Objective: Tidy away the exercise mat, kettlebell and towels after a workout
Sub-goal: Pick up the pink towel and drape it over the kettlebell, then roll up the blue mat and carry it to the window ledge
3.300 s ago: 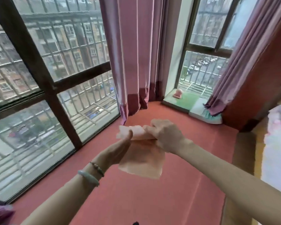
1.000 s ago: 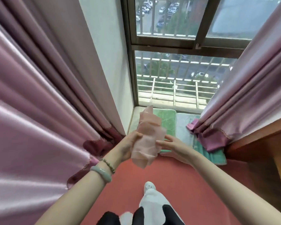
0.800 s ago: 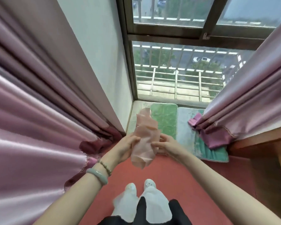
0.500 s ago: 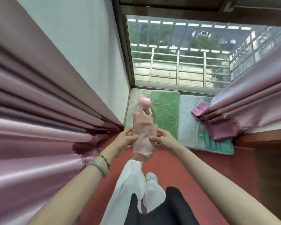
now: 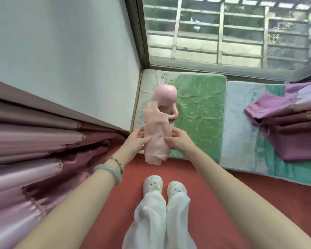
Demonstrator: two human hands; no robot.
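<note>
A folded pale pink towel (image 5: 156, 137) hangs upright between my hands, above the near edge of a green cushion (image 5: 199, 112). My left hand (image 5: 136, 141) pinches its left side and my right hand (image 5: 180, 141) pinches its right side. A pink kettlebell (image 5: 166, 97) stands on the green cushion just beyond the towel, its lower part hidden by the cloth. The red exercise mat (image 5: 201, 184) lies on the floor under my feet.
A white wall (image 5: 61, 56) and pink curtains (image 5: 34, 159) close in on the left. A pale blue and teal cushion (image 5: 248, 133) lies to the right with a purple curtain hem (image 5: 285, 121) draped on it. A barred window (image 5: 223, 33) stands ahead.
I have walked from the big window to the corner alcove and looked down. The towel went from spread between my hands to a narrow fold held upright near the kettlebell.
</note>
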